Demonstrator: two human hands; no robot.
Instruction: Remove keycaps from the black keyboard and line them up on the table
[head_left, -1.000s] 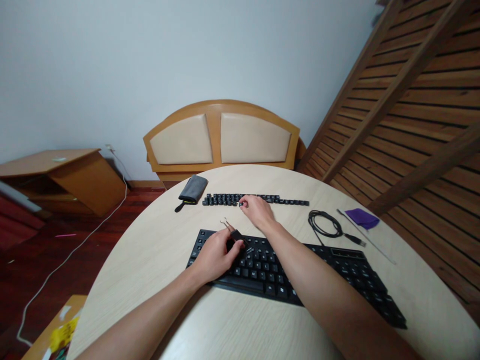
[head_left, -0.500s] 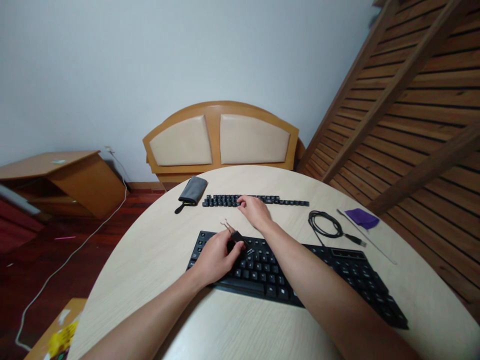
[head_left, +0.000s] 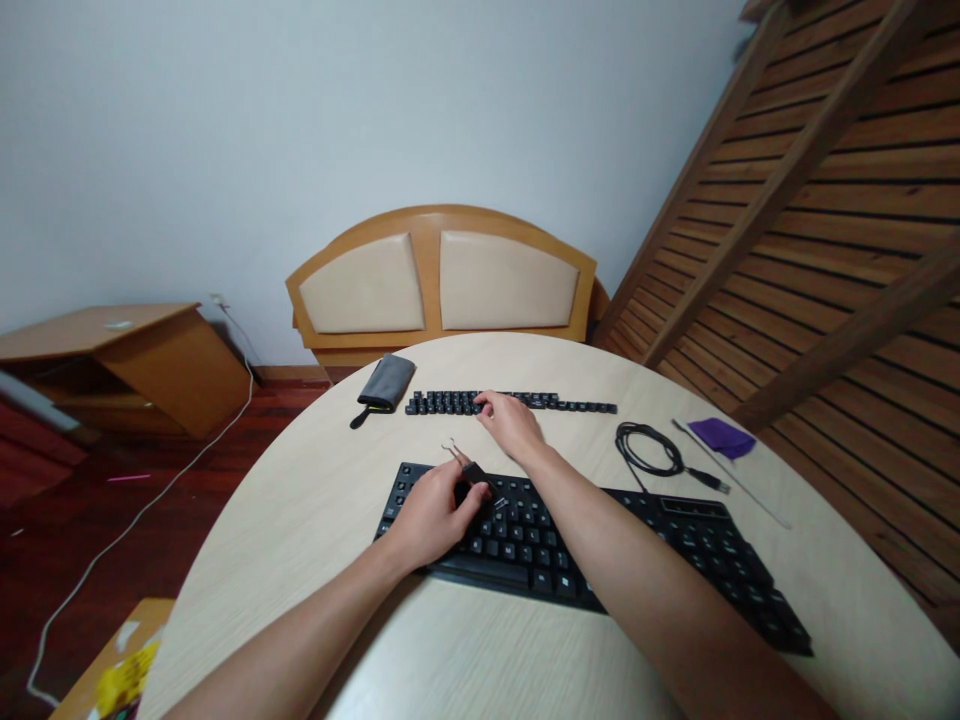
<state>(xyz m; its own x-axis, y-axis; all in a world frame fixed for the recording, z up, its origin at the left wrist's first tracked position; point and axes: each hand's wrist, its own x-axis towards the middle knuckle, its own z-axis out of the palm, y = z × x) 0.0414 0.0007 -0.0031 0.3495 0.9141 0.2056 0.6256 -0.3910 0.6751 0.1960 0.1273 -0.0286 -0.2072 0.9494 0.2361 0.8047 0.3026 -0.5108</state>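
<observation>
A wire keycap puller (head_left: 471,471) with a black handle is gripped in my left hand (head_left: 429,515), its wire prongs pointing away from me. That hand rests over the left part of a black keyboard (head_left: 487,572), which lies at a slant on the table. Beyond the keyboard, rows of loose black keycaps (head_left: 442,401) stand lined up. My right hand (head_left: 511,424) reaches across the keyboard to these rows, thumb and fingers pinched on a keycap there. The fingers partly hide that keycap, and my right forearm covers part of the keyboard.
A grey pouch (head_left: 388,381) lies left of the keycaps. Right of them are a coiled black USB cable (head_left: 651,450), a purple cloth (head_left: 721,437) and a thin rod (head_left: 739,480). The round table (head_left: 300,520) stands before a wooden headboard (head_left: 433,270); slatted wood (head_left: 825,220) leans at right.
</observation>
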